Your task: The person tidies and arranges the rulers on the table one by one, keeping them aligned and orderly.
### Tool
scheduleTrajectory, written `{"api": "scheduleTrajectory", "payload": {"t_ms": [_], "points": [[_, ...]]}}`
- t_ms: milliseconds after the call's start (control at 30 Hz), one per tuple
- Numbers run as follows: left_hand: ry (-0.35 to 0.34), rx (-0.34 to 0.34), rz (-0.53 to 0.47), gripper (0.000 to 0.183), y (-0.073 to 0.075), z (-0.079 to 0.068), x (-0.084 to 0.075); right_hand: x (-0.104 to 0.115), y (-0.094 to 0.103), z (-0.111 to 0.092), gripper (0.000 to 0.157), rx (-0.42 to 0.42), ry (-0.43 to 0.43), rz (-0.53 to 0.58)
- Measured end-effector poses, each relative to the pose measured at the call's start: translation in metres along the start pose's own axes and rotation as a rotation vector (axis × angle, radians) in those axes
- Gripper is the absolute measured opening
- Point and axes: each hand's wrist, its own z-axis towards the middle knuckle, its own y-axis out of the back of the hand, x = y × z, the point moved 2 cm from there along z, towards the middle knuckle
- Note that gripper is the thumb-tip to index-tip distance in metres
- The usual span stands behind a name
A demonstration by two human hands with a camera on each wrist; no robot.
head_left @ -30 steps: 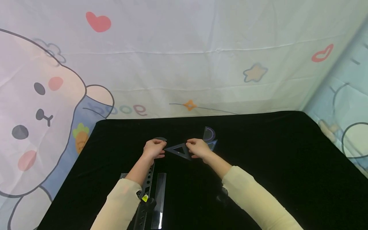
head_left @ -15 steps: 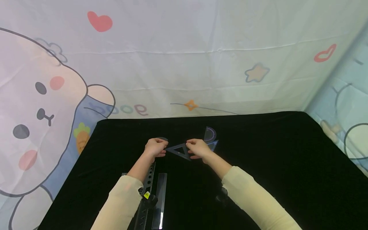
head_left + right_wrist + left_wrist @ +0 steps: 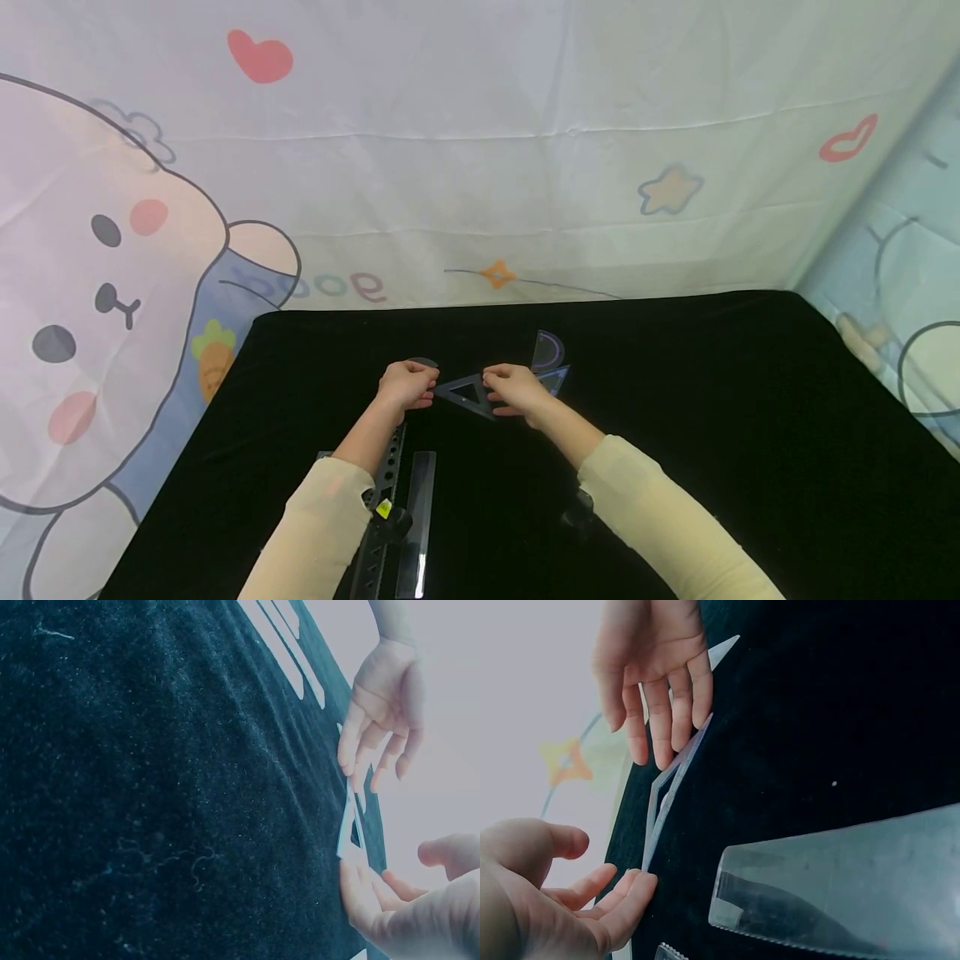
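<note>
A clear triangular set square [image 3: 463,395] with a triangular cutout lies on the black cloth between the two hands. My left hand [image 3: 403,387] is at its left corner; in the left wrist view, extended fingertips of the left hand [image 3: 585,904] touch that corner, thumb held apart. At its right side is my right hand [image 3: 517,389]. The right wrist view shows the right hand [image 3: 420,907] with fingertips against the set square [image 3: 350,832] and the thumb clear of it. Beyond the right hand, a second set square [image 3: 556,379] is partly hidden.
Behind that second set square lies a clear protractor [image 3: 548,351]. A dark rounded piece [image 3: 426,362] peeks out behind the left hand. Near the left forearm lie a clear ruler [image 3: 416,525] and a dark strip with holes [image 3: 390,467]. A printed curtain [image 3: 480,167] hangs behind the table.
The right hand has shifted slightly left, and the right side of the set square with it. The left hand stays nearly still; the head view has shifted a little.
</note>
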Motion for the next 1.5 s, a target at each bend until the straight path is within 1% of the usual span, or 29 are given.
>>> {"api": "scheduleTrajectory", "payload": {"t_ms": [333, 533, 733, 900, 1033, 1333, 1500], "points": [[0.007, -0.002, 0.001, 0.03, -0.0005, -0.0006, 0.0004, -0.0019, -0.0009, 0.0004, 0.039, 0.012, -0.005, 0.053], [-0.003, 0.009, -0.005, 0.032, -0.0001, 0.0003, 0.001, -0.001, -0.0007, 0.0003, 0.04, 0.007, 0.019, 0.043], [-0.033, 0.017, 0.028, 0.029, -0.0018, 0.0009, 0.0033, -0.0035, 0.0001, 0.0022, 0.038, 0.008, 0.02, 0.029], [-0.052, -0.012, 0.08, 0.024, -0.0037, 0.003, 0.0051, -0.0046, 0.0001, 0.0023, 0.038, 0.022, 0.007, 0.028], [-0.056, -0.021, 0.124, 0.023, -0.0046, 0.0037, 0.0055, -0.0043, -0.0002, 0.0012, 0.039, 0.038, 0.02, 0.027], [-0.079, -0.016, 0.175, 0.023, -0.0041, 0.0028, 0.0081, -0.0033, 0.0, -0.0015, 0.039, 0.054, 0.039, 0.046], [-0.099, -0.004, 0.195, 0.023, -0.0019, -0.001, 0.0083, -0.0023, 0.0015, -0.003, 0.041, 0.086, 0.059, 0.063]]}}
